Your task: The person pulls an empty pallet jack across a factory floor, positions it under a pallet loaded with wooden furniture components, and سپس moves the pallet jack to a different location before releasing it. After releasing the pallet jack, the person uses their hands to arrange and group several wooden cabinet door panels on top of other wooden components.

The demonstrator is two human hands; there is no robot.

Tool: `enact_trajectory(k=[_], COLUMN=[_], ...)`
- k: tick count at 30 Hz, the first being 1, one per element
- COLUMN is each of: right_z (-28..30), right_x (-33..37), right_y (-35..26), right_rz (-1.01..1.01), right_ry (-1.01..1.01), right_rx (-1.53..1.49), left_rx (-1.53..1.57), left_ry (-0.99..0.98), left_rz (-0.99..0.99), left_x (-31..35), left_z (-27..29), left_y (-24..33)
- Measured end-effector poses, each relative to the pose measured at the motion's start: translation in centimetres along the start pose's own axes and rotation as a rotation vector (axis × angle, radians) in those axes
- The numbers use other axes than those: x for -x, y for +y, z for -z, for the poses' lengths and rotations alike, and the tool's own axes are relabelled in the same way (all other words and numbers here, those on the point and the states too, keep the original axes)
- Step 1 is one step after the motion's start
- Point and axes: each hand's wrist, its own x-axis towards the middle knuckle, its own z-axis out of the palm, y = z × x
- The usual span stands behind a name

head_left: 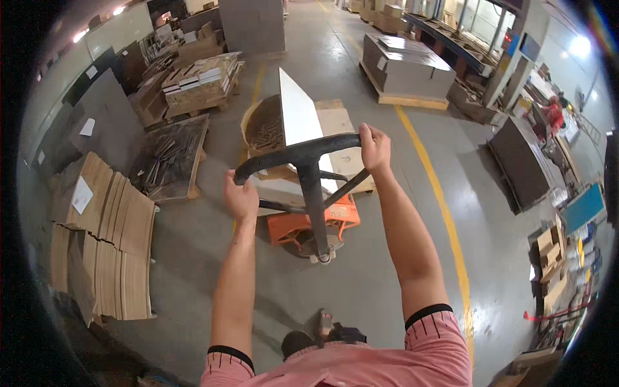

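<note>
Head view looks down on a grey concrete floor [387, 271] crossed by a yellow painted line [438, 193] that runs from far ahead toward the lower right. Left of the person lie fanned stacks of thin wooden sheets [106, 238], and beyond them a low pallet of dark strips [171, 158] and another pallet of boxed goods [200, 80]. Ahead on the right sits a pallet of grey boards [406, 68]. In the middle stands an orange pallet truck [306, 226], its long axis pointing away from the person up the floor, with a load of pale flat panels [335, 138] and one white panel [300, 119] leaning up on edge, its narrow end pointing far ahead. The truck's black upright tiller rises toward the camera and ends in a black loop handle [300, 155] that lies crosswise, slanting up from left to right. The left hand [240, 197] has its fingers closed around the lower left end of the loop; the right hand [375, 147] has its fingers wrapped shut over the upper right end. The forks are hidden under the load, the wheels are hard to make out, and a round tub of dark scraps [264, 129] is partly covered by the white panel. Pink sleeves and a shoe tip show at the lower edge.
</note>
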Motion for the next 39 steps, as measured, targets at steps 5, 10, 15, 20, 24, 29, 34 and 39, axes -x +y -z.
enact_trajectory(k=[5,10,15,20,24,29,34,39], right_z=[-5.7,-12.4,-19.4,-27.1,-31.9,-35.4,-35.5,-32.4], right_x=[-10.8,-20.3,-30.8,-40.0,-45.9,-51.6,-52.2,-46.2], right_y=[5.2,10.1,12.8,14.2,14.8,16.6,19.3,22.0], right_rz=[-0.027,0.037,0.040,-0.112,-0.116,-0.119,-0.141,-0.036], right_ry=[-0.005,0.007,0.012,-0.001,-0.018,-0.118,-0.157,-0.248], right_rx=[-0.031,-0.110,-0.039,0.060,0.005,-0.046,-0.111,-0.169], left_rx=[-0.018,0.089,0.122,-0.112,-0.098,-0.043,0.138,-0.003], left_ry=[0.012,0.028,-0.024,-0.093,-0.083,-0.136,-0.052,-0.321], left_rz=[0.079,0.076,0.142,0.122,0.114,0.173,0.079,0.069], left_x=[-7.9,-16.2,-25.5,-36.0,-42.7,-47.2,-47.7,-41.6], left_z=[-9.3,-17.7,-25.5,-31.7,-36.3,-40.8,-44.0,-40.4], left_y=[-1.9,-5.8,-8.5,-11.7,-14.2,-17.7,-20.5,-22.0])
